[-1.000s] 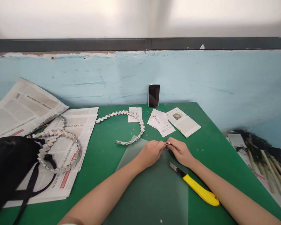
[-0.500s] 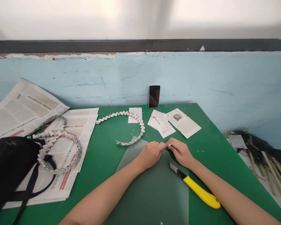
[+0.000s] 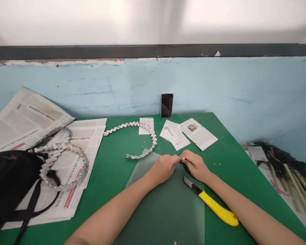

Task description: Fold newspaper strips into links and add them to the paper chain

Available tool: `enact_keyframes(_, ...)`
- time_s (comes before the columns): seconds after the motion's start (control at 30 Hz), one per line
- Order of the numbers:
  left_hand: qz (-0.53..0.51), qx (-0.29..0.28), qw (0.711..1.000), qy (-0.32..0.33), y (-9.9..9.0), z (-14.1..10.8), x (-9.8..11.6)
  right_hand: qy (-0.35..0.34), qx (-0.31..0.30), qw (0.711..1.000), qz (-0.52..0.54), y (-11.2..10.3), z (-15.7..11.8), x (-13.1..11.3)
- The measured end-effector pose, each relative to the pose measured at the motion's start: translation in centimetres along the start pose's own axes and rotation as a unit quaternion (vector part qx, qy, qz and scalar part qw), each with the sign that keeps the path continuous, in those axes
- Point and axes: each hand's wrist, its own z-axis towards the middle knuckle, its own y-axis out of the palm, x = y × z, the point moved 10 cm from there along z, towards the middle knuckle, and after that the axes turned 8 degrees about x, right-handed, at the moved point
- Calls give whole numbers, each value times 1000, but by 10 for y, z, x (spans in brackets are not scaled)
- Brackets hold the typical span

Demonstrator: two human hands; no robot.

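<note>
My left hand (image 3: 165,166) and my right hand (image 3: 195,165) meet over a translucent sheet (image 3: 165,207), both closed in a pinch on one small folded strip of paper (image 3: 182,159). Most of the strip is hidden by the fingers. Just below my right hand lies a yellow-handled utility knife (image 3: 218,207), its blade pointing up and left. Beyond my left hand a zigzag chain of folded paper (image 3: 154,137) curves across the table, its loose end near the sheet's top corner.
Newspapers (image 3: 91,143) cover the left side, under more coiled chain and a black bag (image 3: 12,180). Paper pieces (image 3: 199,132) lie behind my hands. A phone (image 3: 166,105) leans on the wall. Sticks (image 3: 293,187) lie beyond the green table's (image 3: 112,190) right edge.
The view has shifted very slightly. Both hands stay in the same place, with only a small change at the fingertips around the paper strip.
</note>
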Motion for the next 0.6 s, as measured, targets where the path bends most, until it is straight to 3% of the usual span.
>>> enact_keyframes(0.23, -63, -18, 997, -47, 5, -2, -9, -39, 25, 999, -24, -7, 2, -8)
enact_keyframes(0.43, -132, -25, 989, -55, 5, 0, -3, -58, 49, 997, 15, -13, 1, -16)
enact_keyframes(0.6, -145, -22, 986, -74, 3, 2, -6, -18, 27, 999, 14, -9, 2, -9)
